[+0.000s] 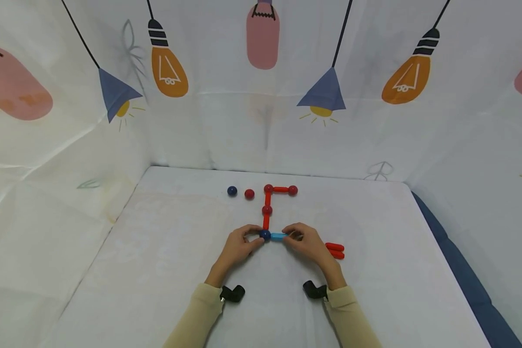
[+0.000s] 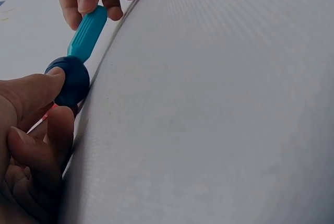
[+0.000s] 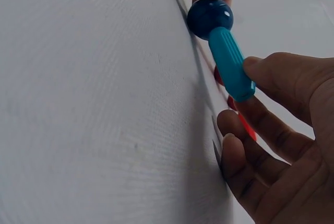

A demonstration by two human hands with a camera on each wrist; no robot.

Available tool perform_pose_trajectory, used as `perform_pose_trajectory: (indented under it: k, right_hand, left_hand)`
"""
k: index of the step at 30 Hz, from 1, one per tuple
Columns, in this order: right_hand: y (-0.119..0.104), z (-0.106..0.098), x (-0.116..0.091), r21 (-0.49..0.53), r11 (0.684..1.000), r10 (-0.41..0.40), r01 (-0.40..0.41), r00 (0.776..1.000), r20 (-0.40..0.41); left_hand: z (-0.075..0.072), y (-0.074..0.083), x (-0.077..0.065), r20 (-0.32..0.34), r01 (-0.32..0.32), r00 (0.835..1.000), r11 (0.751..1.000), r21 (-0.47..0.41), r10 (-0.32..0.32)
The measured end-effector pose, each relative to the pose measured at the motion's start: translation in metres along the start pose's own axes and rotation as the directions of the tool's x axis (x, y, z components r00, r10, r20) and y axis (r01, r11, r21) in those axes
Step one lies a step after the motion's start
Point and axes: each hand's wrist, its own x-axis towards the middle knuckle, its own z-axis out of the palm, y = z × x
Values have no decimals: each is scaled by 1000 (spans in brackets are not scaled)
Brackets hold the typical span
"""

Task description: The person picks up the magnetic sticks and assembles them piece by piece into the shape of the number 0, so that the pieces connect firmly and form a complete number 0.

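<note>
My left hand (image 1: 239, 245) pinches a dark blue ball (image 1: 265, 235) between thumb and fingers. With thumb and fingertips my right hand (image 1: 306, 243) holds a light blue ridged rod (image 3: 232, 67), whose near end touches the ball. From that ball a chain runs away across the table: a red rod (image 1: 266, 222), a red ball (image 1: 267, 210), another red rod (image 1: 267, 199), a corner red ball (image 1: 268, 189), then a red rod (image 1: 280, 190) pointing right to an end red ball (image 1: 293, 190). The rod's right end is partly hidden by my right fingers in the head view.
A loose dark blue ball (image 1: 232, 191) and a loose red ball (image 1: 249, 194) lie left of the chain's far end. Two red rods (image 1: 335, 250) lie beside my right wrist. The white table (image 1: 178, 232) meets a patterned cloth backdrop (image 1: 226, 125) behind.
</note>
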Motion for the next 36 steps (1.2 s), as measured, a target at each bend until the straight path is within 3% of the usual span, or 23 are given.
perform_pose_trajectory:
  k: [17,23,30,36]
  right_hand:
    - [3,4,-1,-16,1000,-7,7,1000,-9]
    - [4,5,-1,0,1000,-2,2,1000,-9]
    - [5,4,-2,10,1000,6,-6,1000,-5]
    - [4,4,-2,24,999,25,-25,1000,5]
  left_hand:
    - [1,-5,0,-7,-22,1000,999,-29,22]
    - [-2,-4,1,27,-9,1000,999,-38,10]
    - [-17,-4,8,73,30,997,998,-51,-26]
    - [-43,-5,23,22,5,1000,999,37,-6]
